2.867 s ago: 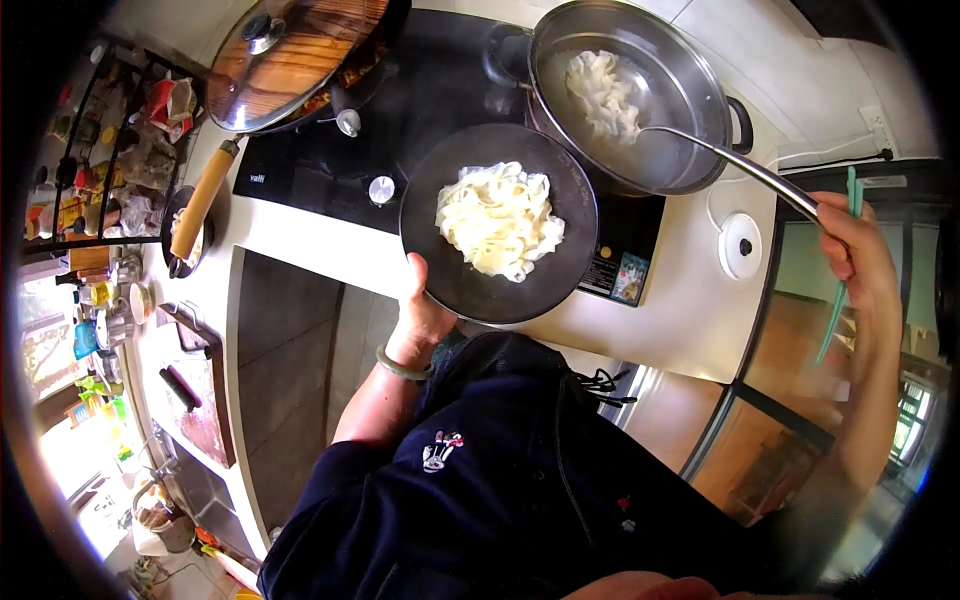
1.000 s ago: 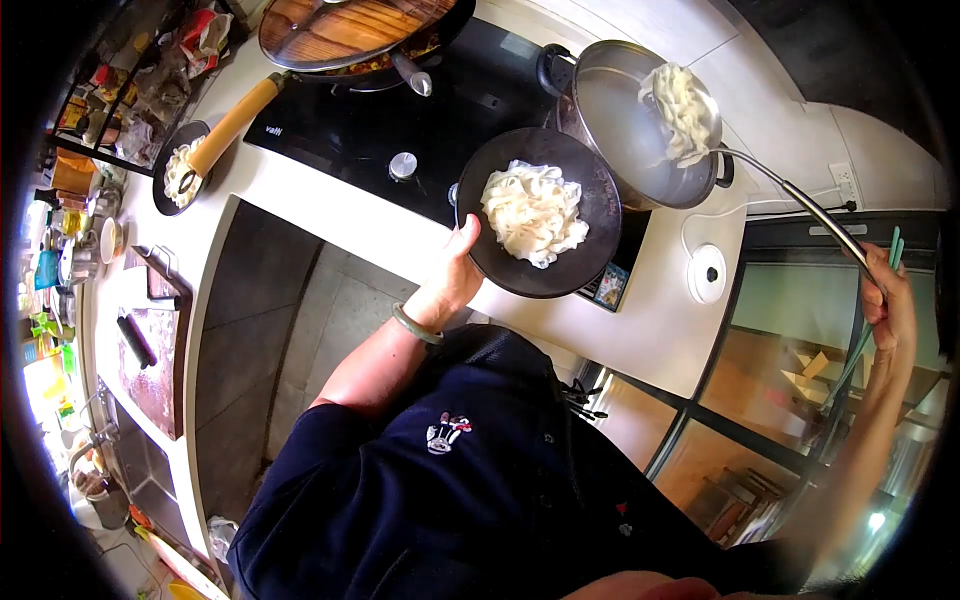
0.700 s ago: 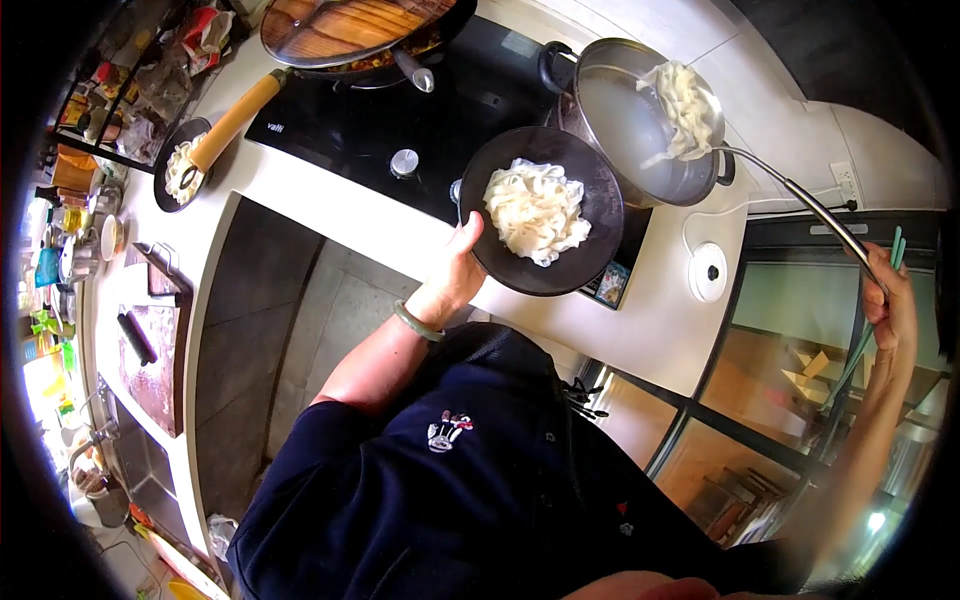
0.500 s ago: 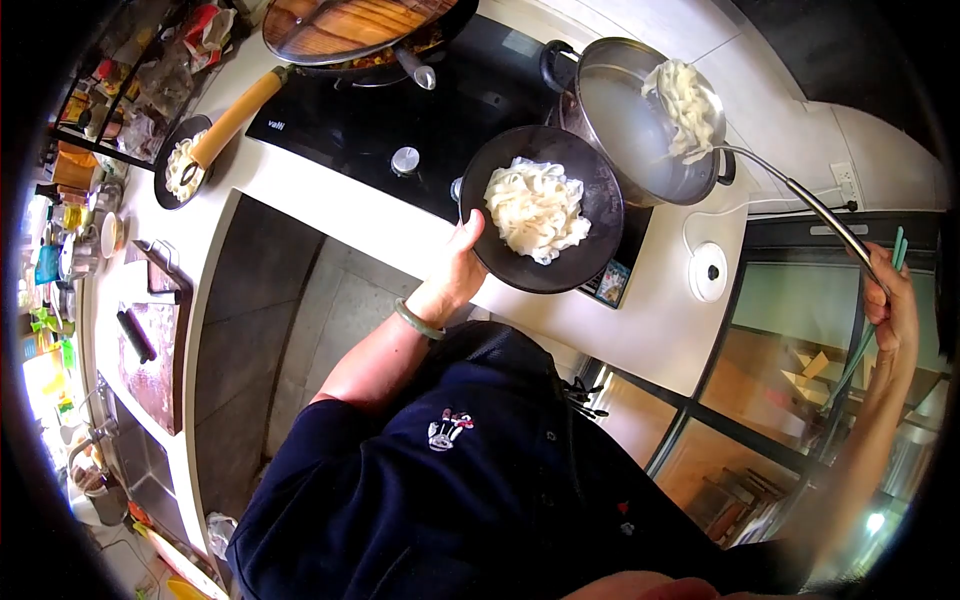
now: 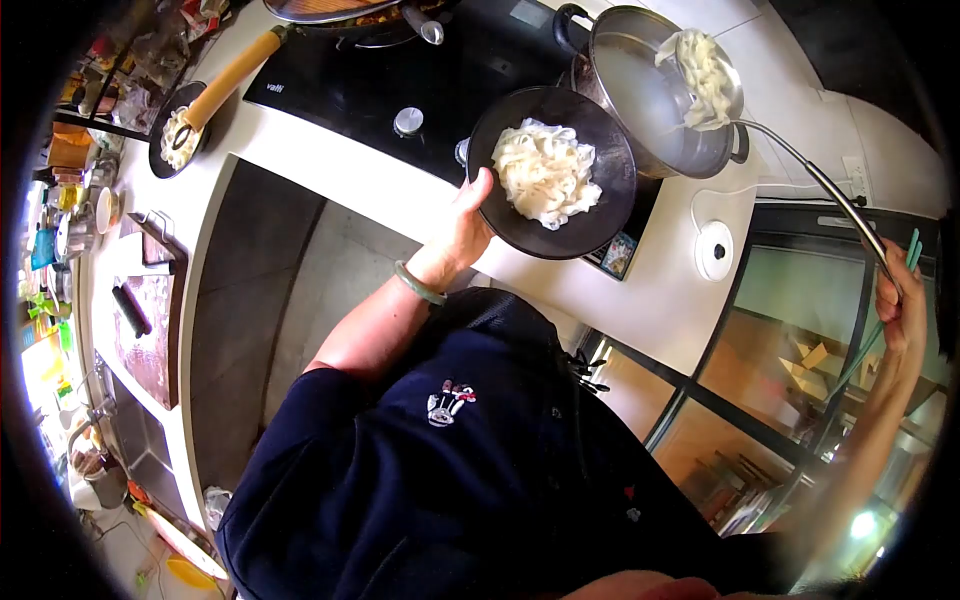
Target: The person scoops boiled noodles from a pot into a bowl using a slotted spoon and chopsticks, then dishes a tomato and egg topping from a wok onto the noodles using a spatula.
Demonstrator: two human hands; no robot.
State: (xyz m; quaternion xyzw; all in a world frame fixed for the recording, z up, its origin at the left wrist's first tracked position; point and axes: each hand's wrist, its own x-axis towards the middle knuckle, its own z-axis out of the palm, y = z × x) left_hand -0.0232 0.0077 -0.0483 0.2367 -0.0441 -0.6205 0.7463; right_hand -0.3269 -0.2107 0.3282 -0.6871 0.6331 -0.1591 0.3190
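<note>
My left hand grips the near-left rim of a dark bowl, thumb on the edge. A heap of wide white noodles lies in the bowl. My right hand, off to the right, is closed around the end of a long-handled metal skimmer together with green chopsticks. More noodles rest on the skimmer's head, which they mostly hide, over the steel pot. Cloudy liquid stands in the pot. The bowl is beside the pot, overlapping its near side in view.
A black cooktop carries the pot and a lidded wok whose wooden handle crosses a second dark bowl with noodles. A white round device with a cord sits right. A cleaver-like knife and dark-handled tool lie on a board.
The view has tilted, so the counter, pot and bowl appear higher in the picture. Both hands keep their holds, and the noodles on the skimmer stay over the pot.
</note>
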